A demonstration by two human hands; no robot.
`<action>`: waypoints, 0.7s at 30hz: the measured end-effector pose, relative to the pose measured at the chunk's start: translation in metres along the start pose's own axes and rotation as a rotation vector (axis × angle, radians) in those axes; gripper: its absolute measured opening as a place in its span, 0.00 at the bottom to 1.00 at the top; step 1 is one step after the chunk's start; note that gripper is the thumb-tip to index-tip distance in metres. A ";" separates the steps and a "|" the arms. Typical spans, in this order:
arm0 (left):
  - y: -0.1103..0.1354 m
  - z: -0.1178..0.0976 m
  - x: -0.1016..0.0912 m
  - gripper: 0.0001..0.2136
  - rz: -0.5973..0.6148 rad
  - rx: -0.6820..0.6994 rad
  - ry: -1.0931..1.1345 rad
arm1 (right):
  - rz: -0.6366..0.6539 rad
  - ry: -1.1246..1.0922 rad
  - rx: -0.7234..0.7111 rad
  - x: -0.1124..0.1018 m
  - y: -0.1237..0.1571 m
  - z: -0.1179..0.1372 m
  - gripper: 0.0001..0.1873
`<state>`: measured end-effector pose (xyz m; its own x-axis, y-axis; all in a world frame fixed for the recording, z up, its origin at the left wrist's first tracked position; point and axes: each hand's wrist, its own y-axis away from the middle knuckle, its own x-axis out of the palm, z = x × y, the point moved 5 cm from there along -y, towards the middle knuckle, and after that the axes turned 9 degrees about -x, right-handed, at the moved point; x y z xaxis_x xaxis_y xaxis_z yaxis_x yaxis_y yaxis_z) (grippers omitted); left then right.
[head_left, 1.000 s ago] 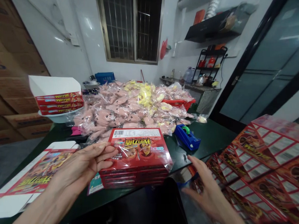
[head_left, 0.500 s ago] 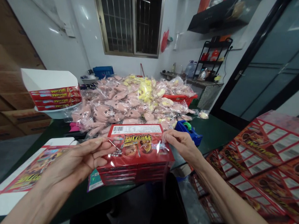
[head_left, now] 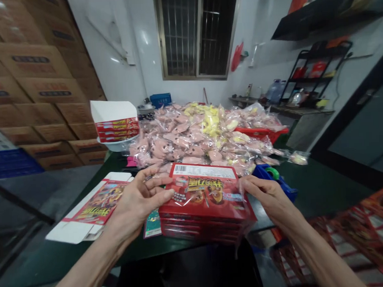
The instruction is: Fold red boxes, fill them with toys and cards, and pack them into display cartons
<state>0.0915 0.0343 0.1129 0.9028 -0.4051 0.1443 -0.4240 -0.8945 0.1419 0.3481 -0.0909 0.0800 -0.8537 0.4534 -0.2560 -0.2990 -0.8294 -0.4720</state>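
Observation:
A stack of red printed boxes (head_left: 207, 204) stands at the table's front edge, its top box carrying a white barcode strip. Clear plastic film (head_left: 245, 225) lies over it and hangs loose at the right. My left hand (head_left: 149, 196) is at the top box's left edge, fingers apart, the thumb lying near its surface. At the upper right corner, my right hand (head_left: 268, 195) pinches the film between thumb and fingers. Left of my left hand lies a flattened red and white carton (head_left: 100, 202). A green printed card (head_left: 153, 223) shows partly under the stack.
Behind the stack spreads a heap of bagged pink and yellow plush toys (head_left: 191, 139), reaching a red basket (head_left: 264, 133). A blue tape dispenser (head_left: 285, 186) stands right. An open display carton (head_left: 116, 117) rests in a pale basin (head_left: 115, 144). Red printed packages (head_left: 335, 238) are at lower right.
The view has swung left, so things appear further right. My left hand's fingers have spread from a pinch at the film. My right hand keeps its pinch at the corner.

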 end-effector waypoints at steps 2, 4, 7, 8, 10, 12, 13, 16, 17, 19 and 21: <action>-0.002 0.002 -0.003 0.34 -0.049 0.009 0.049 | -0.003 0.005 -0.009 -0.001 0.000 0.000 0.17; -0.005 0.003 -0.007 0.37 -0.123 0.037 0.094 | -0.009 0.012 -0.012 -0.001 0.000 0.000 0.17; -0.013 0.009 -0.005 0.30 -0.060 -0.031 0.071 | -0.018 0.018 0.005 -0.002 -0.001 -0.001 0.18; -0.016 0.011 -0.003 0.25 -0.016 -0.062 0.038 | -0.021 0.020 0.009 -0.002 -0.001 -0.001 0.18; -0.022 0.014 0.000 0.14 0.045 -0.067 -0.046 | -0.017 0.021 0.009 -0.002 -0.003 -0.002 0.18; -0.028 0.014 0.000 0.10 0.052 0.019 -0.128 | -0.015 0.026 0.007 -0.002 -0.004 -0.004 0.17; -0.031 0.013 0.000 0.09 0.053 0.073 -0.169 | -0.014 0.034 0.005 -0.002 -0.004 -0.004 0.18; -0.037 0.014 0.000 0.08 0.046 0.232 -0.264 | -0.019 0.093 0.001 -0.002 -0.003 -0.006 0.19; -0.039 0.015 -0.001 0.08 0.036 0.280 -0.292 | -0.023 0.123 -0.002 -0.002 -0.003 -0.007 0.19; -0.041 0.015 -0.002 0.07 0.004 0.370 -0.338 | -0.028 0.180 -0.007 -0.001 -0.002 -0.007 0.19; -0.043 0.016 -0.004 0.07 -0.016 0.434 -0.373 | -0.031 0.232 -0.017 -0.001 -0.002 -0.007 0.19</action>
<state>0.1074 0.0711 0.0910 0.9066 -0.3595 -0.2208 -0.4126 -0.8650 -0.2855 0.3524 -0.0868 0.0751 -0.7228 0.5430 -0.4274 -0.3143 -0.8092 -0.4964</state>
